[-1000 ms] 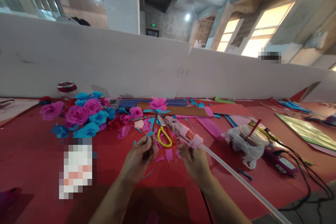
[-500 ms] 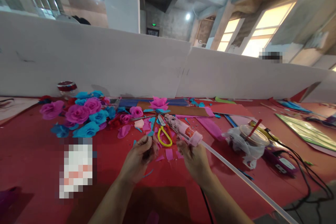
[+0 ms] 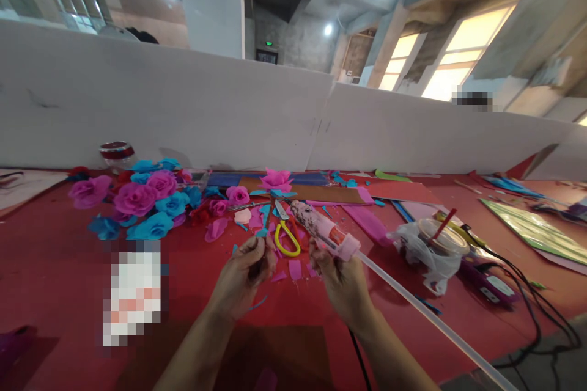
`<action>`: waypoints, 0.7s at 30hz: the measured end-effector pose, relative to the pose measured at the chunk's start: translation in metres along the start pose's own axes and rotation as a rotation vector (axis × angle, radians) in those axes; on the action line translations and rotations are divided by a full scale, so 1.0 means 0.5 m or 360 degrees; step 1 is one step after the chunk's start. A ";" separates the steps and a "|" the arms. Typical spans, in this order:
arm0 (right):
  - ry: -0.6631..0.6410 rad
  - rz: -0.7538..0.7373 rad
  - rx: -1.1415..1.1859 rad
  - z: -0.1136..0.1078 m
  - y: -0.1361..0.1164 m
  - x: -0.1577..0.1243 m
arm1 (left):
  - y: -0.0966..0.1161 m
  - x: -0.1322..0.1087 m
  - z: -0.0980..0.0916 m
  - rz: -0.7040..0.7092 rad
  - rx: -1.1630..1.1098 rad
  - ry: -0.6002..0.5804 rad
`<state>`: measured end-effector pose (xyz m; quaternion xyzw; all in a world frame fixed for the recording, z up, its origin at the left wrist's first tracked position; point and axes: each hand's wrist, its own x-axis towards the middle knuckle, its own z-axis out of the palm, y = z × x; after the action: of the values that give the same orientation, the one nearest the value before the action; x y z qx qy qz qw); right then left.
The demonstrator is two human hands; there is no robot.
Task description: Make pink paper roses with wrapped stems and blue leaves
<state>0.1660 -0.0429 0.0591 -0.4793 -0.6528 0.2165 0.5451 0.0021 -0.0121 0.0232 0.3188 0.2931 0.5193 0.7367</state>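
Note:
My left hand (image 3: 243, 272) is closed around the thin stem of a pink paper flower (image 3: 276, 179), whose bloom stands upright above blue paper leaves. A bit of blue paper sits on the stem just over my fingertips. In my right hand (image 3: 346, 287) is a pink hot glue gun (image 3: 323, 229), its stained nozzle pointing up and left toward the stem, apart from it. The long clear glue stick (image 3: 413, 299) runs out of its back to the lower right. Between my hands, yellow-handled scissors (image 3: 288, 241) lie among pink and blue paper scraps.
Pink, blue and red paper flowers (image 3: 158, 195) are heaped at the left, before a lidded jar (image 3: 117, 153). A bagged cup (image 3: 443, 238) with a straw stands right, beside a purple device (image 3: 490, 284) and black cables. A white partition (image 3: 229, 116) closes the back.
My right hand has shifted the glue gun slightly right and down. My left hand and the flower have hardly moved.

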 end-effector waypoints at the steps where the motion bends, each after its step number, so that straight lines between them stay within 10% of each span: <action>1: -0.0012 0.0008 0.0013 0.001 0.003 -0.002 | 0.000 0.000 0.000 -0.0004 -0.0013 0.0004; 21: -0.0007 0.0029 0.0021 0.010 0.005 0.012 | 0.003 -0.001 0.004 -0.0049 -0.0048 -0.0011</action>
<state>0.1624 -0.0354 0.0587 -0.4812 -0.6481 0.2268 0.5449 0.0026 -0.0126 0.0260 0.3052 0.2876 0.5111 0.7503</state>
